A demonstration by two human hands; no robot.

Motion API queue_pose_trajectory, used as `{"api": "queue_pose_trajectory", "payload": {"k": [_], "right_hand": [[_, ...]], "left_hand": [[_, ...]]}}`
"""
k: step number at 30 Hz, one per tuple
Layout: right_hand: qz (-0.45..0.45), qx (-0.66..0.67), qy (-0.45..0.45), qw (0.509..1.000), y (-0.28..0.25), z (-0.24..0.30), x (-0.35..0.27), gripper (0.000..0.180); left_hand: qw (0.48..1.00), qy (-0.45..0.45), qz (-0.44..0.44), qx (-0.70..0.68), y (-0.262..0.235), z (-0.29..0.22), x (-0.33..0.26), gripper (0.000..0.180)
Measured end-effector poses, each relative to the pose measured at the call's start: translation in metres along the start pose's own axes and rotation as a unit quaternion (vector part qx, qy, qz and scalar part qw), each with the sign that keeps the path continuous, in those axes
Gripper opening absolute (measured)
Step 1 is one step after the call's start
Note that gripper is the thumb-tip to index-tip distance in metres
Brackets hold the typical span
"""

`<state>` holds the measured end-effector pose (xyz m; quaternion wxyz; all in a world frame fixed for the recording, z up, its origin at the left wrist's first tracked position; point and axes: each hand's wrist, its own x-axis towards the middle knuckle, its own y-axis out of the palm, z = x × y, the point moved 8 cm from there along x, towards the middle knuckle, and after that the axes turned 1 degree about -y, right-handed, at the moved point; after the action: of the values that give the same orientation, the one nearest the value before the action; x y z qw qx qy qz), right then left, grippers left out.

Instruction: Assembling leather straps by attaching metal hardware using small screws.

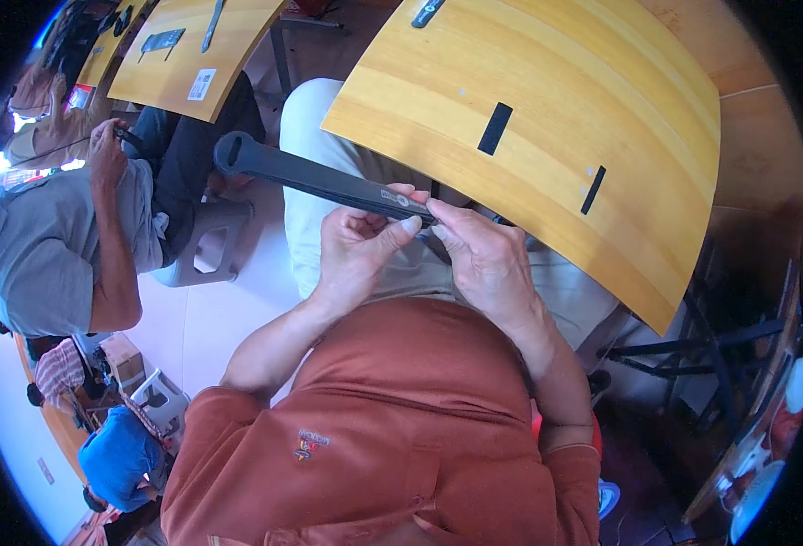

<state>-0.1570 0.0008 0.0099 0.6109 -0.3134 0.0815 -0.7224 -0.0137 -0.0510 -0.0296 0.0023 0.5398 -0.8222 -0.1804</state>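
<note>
A long, flat, dark grey strap [315,177] slants across my lap, in front of the table edge. Its far left end is rounded with a slot-like opening, and a small pale printed mark sits near the other end. My left hand [358,250] is closed on it from below, thumb laid along the strap's lower edge. Close beside it, my right hand [491,253] pinches the right end between thumb and fingers. The fingertips of both hands nearly meet there, and they hide the very end of the strap.
Beyond my hands stands a wooden table [584,91] with a black rectangular strip [494,128], a narrower black strip [594,189] and a dark piece [427,13] at the far edge. To the left a co-worker in a grey shirt [42,250] sits on a grey stool [208,246] by another table [178,77].
</note>
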Motion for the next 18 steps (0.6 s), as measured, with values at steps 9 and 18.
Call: {"api": "queue_pose_trajectory", "payload": {"k": [9,18], "right_hand": [[-0.018,0.093,-0.026,0.995,-0.001,0.0,-0.003,0.029],[0.041,-0.019,-0.065,0.997,-0.015,0.013,-0.011,0.032]], "left_hand": [[0.994,-0.056,0.059,-0.069,0.007,-0.006,0.005,0.03],[0.989,-0.078,0.091,0.081,0.009,-0.006,-0.006,0.039]]}}
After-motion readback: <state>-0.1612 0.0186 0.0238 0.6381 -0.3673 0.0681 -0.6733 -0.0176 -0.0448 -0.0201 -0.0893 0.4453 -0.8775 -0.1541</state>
